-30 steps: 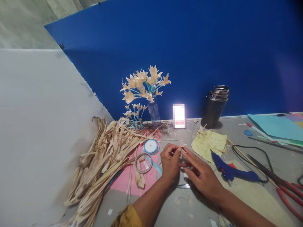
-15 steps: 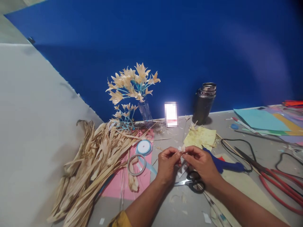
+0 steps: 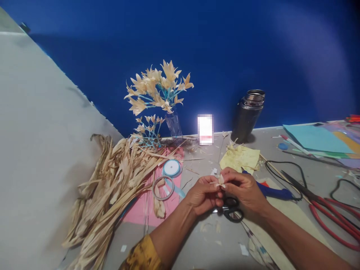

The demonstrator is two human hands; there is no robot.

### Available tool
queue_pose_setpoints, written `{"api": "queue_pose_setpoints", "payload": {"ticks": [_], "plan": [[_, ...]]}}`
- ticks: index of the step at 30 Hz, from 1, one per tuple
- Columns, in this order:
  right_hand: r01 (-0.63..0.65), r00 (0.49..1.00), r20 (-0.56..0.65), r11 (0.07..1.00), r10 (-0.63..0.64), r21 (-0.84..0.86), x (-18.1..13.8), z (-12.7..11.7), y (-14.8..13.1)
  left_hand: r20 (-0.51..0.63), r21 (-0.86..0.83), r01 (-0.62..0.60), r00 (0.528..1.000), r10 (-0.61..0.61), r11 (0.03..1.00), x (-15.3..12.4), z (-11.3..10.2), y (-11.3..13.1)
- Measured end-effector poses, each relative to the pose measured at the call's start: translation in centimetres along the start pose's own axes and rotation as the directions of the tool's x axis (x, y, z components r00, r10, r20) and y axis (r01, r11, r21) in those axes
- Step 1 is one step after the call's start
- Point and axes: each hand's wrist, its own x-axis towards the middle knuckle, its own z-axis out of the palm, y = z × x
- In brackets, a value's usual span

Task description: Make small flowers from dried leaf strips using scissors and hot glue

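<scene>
A small cream husk flower (image 3: pixel 221 181) is pinched between the fingertips of both hands, its petals pointing up. My left hand (image 3: pixel 204 195) is closed on it from the left, thumb on top. From the other side my right hand (image 3: pixel 244 186) grips it with thumb and forefinger. Right below the hands lie black-handled scissors (image 3: pixel 234 210), their blades mostly covered by my left hand. A blue glue gun (image 3: pixel 274 192) rests just right of my right hand. Yellow paper with scraps (image 3: pixel 240 158) lies behind the hands.
Dried corn husks (image 3: pixel 112 180) heap at left beside pink paper (image 3: pixel 137 215), light-blue ribbon (image 3: pixel 172 168) and a tape roll (image 3: pixel 163 188). Behind stand husk flowers (image 3: pixel 157 90) in a clear vase (image 3: pixel 173 125) and a dark flask (image 3: pixel 247 118). Red-handled shears (image 3: pixel 332 213) lie right.
My hands have turned the small flower so its petals now show upright between the fingers. My left hand has rolled palm-up over the scissors' blades. The camera view has shifted slightly.
</scene>
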Motion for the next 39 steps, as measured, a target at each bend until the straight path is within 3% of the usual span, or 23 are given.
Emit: {"api": "queue_pose_setpoints", "payload": {"ticks": [7, 15, 19, 24, 30, 33, 39], "plan": [[-0.047, 0.998, 0.043, 0.999, 0.048, -0.015, -0.5, 0.0, -0.1, 0.023, 0.103, -0.066, 0.998, 0.063, 0.993, 0.2, -0.3, 0.0], [0.057, 0.994, -0.083, 0.979, -0.075, -0.197, -0.4, 0.3, -0.6, -0.103, 0.238, -0.255, 0.953, 0.285, 0.937, -0.1, 0.6, 0.2], [0.050, 0.993, -0.096, 0.970, -0.074, -0.236, -0.6, 0.5, -0.7, -0.134, 0.337, -0.362, 0.895, 0.425, 0.869, 0.0, 0.6, 0.2], [-0.062, 0.988, -0.154, 0.975, 0.029, -0.214, -0.9, 0.7, -0.6, -0.119, 0.502, -0.421, 0.832, 0.542, 0.756, -0.1, 0.7, 0.4], [0.057, 0.978, -0.158, 0.901, -0.137, -0.431, -0.6, 0.8, -0.4, -0.048, 0.746, -0.409, 0.754, 0.655, 0.526, -0.4, 0.9, 0.4], [0.020, 0.983, -0.162, 0.921, -0.090, -0.388, -0.5, 0.5, -0.3, -0.060, 0.754, -0.386, 0.766, 0.640, 0.532, -0.4, 0.9, 0.1], [-0.203, 0.952, -0.237, 0.979, 0.195, -0.009, -0.1, 0.8, -0.6, -0.092, 0.655, -0.355, 0.839, 0.536, 0.667, -0.1, 0.6, -0.3]]}}
